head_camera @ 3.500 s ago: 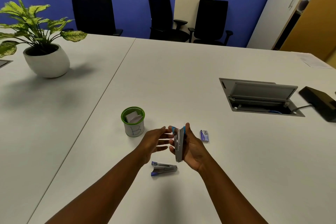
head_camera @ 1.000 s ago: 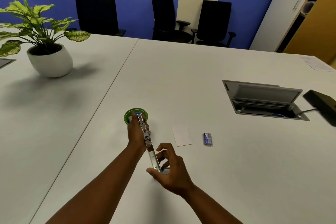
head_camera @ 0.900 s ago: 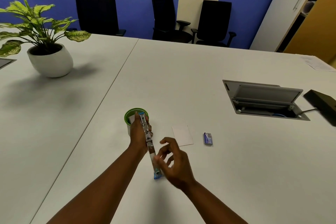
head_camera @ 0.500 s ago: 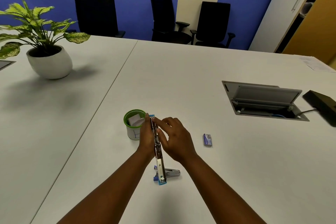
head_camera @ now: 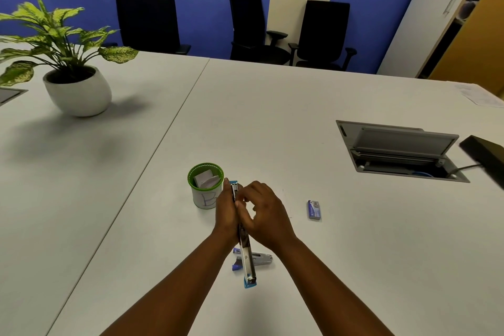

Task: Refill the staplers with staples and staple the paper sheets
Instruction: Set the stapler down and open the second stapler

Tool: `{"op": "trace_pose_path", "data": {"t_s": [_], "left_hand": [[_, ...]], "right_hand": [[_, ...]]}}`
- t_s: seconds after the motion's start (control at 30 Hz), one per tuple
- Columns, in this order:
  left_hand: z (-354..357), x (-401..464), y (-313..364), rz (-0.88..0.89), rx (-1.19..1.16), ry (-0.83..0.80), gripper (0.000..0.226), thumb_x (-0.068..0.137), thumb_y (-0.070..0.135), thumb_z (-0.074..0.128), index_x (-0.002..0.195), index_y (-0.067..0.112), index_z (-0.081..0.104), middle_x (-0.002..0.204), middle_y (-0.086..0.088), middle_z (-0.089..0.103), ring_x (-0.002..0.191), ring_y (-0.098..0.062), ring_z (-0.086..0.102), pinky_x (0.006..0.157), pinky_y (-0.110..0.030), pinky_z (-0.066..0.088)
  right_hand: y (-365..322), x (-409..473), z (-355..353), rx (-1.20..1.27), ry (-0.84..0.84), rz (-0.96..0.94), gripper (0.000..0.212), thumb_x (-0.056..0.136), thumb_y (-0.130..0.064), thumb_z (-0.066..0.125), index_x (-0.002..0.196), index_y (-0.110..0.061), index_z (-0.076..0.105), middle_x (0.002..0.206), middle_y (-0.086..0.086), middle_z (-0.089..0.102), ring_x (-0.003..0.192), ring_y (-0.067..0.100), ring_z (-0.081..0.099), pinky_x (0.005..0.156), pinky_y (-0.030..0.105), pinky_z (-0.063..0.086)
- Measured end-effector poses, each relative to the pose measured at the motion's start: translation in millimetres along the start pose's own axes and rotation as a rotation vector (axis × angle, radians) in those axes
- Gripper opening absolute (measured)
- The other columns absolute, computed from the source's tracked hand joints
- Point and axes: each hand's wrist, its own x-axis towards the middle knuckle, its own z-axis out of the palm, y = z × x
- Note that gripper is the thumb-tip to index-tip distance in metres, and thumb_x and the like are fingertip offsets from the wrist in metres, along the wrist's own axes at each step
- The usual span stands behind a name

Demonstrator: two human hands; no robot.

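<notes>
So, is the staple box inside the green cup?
No, the staple box lies on the table, right of the cup and hands.

We hold an opened stapler between our left hand and right hand, above a second stapler lying on the table. A cup with folded papers in it stands just left of our hands; a staple box lies to the right. A potted plant sits far left, behind.
</notes>
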Motion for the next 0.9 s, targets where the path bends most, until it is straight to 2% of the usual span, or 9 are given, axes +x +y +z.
{"op": "trace_pose_path", "data": {"t_s": [0.17, 0.27, 0.33, 0.43, 0.63, 0.7, 0.77, 0.83, 0.9], "left_hand": [[-2.6, 0.4, 4.5, -0.022, -0.069, 0.001, 0.043, 0.098, 0.036, 0.033, 0.062, 0.016, 0.044, 0.043, 0.009, 0.046, 0.041, -0.001, 0.050, 0.042, -0.013, 0.045], [-1.1, 1.2, 11.9, -0.041, -0.076, 0.062, 0.040, 0.098, 0.036, 0.035, 0.064, 0.017, 0.044, 0.052, 0.004, 0.041, 0.038, -0.001, 0.046, 0.040, -0.012, 0.042], [-1.4, 2.9, 16.6, -0.047, -0.056, 0.117, 0.037, 0.097, 0.038, 0.037, 0.068, 0.018, 0.049, 0.060, 0.003, 0.042, 0.047, -0.004, 0.048, 0.047, -0.018, 0.045], [-2.6, 4.8, 21.8, -0.062, 0.015, 0.150, 0.036, 0.095, 0.043, 0.038, 0.075, 0.018, 0.054, 0.063, 0.001, 0.043, 0.057, -0.011, 0.042, 0.057, -0.026, 0.037], [-3.9, 1.8, 18.7, 0.012, 0.095, 0.151, 0.033, 0.095, 0.042, 0.038, 0.074, 0.023, 0.055, 0.064, 0.005, 0.052, 0.054, -0.004, 0.048, 0.044, -0.013, 0.041], [-4.8, 0.7, 18.4, 0.071, 0.172, 0.113, 0.032, 0.096, 0.039, 0.036, 0.074, 0.024, 0.054, 0.065, 0.005, 0.053, 0.056, -0.005, 0.048, 0.049, -0.015, 0.043], [-3.7, -0.6, 19.3, 0.147, 0.262, 0.063, 0.035, 0.098, 0.037, 0.034, 0.071, 0.023, 0.052, 0.062, 0.007, 0.053, 0.054, -0.004, 0.047, 0.053, -0.018, 0.040], [-2.0, -1.4, 19.4, 0.230, 0.344, 0.009, 0.038, 0.099, 0.032, 0.033, 0.065, 0.022, 0.048, 0.049, 0.011, 0.051, 0.044, 0.000, 0.045, 0.046, -0.016, 0.036], [0.0, -3.0, 19.4, 0.317, 0.419, -0.050, 0.038, 0.100, 0.023, 0.033, 0.064, 0.023, 0.047, 0.042, 0.012, 0.046, 0.038, 0.001, 0.042, 0.040, -0.013, 0.033]], "right_hand": [[-3.6, -2.2, -2.2, 0.076, 0.035, -0.001, 0.014, 0.084, -0.021, 0.059, 0.083, -0.008, 0.060, 0.078, 0.005, 0.061, 0.074, 0.015, 0.054, 0.062, 0.026, 0.047], [-6.9, -6.9, 0.2, 0.109, 0.091, 0.009, 0.011, 0.081, -0.020, 0.060, 0.077, -0.009, 0.060, 0.072, 0.003, 0.062, 0.068, 0.012, 0.055, 0.057, 0.026, 0.048], [-8.5, -12.1, 3.8, 0.161, 0.139, 0.025, 0.008, 0.078, -0.018, 0.061, 0.076, -0.011, 0.060, 0.072, 0.001, 0.063, 0.067, 0.006, 0.054, 0.056, 0.020, 0.048], [-7.7, -20.8, 9.5, 0.213, 0.211, 0.010, 0.005, 0.077, -0.012, 0.063, 0.080, -0.009, 0.065, 0.076, 0.003, 0.067, 0.070, 0.007, 0.058, 0.058, 0.017, 0.051], [-9.0, -38.0, 16.5, 0.294, 0.254, 0.051, 0.009, 0.078, -0.009, 0.062, 0.084, -0.007, 0.068, 0.079, 0.004, 0.068, 0.079, 0.004, 0.058, 0.066, 0.008, 0.050], [-10.7, -37.8, 14.7, 0.476, 0.245, 0.219, 0.009, 0.084, -0.009, 0.059, 0.085, -0.009, 0.068, 0.080, 0.000, 0.067, 0.080, 0.006, 0.062, 0.071, 0.015, 0.054], [-13.0, -32.8, 11.4, 0.776, 0.248, 0.529, 0.016, 0.090, -0.008, 0.053, 0.083, -0.014, 0.065, 0.075, 0.000, 0.065, 0.077, 0.014, 0.064, 0.074, 0.027, 0.057], [-12.7, -26.6, 9.6, 1.157, 0.259, 0.829, 0.023, 0.094, -0.013, 0.045, 0.081, -0.014, 0.064, 0.071, 0.004, 0.061, 0.074, 0.018, 0.062, 0.071, 0.029, 0.055], [-12.9, -22.6, 8.0, 1.411, 0.256, 1.039, 0.027, 0.096, -0.020, 0.043, 0.081, -0.010, 0.063, 0.071, 0.006, 0.061, 0.071, 0.018, 0.061, 0.066, 0.027, 0.052]]}}
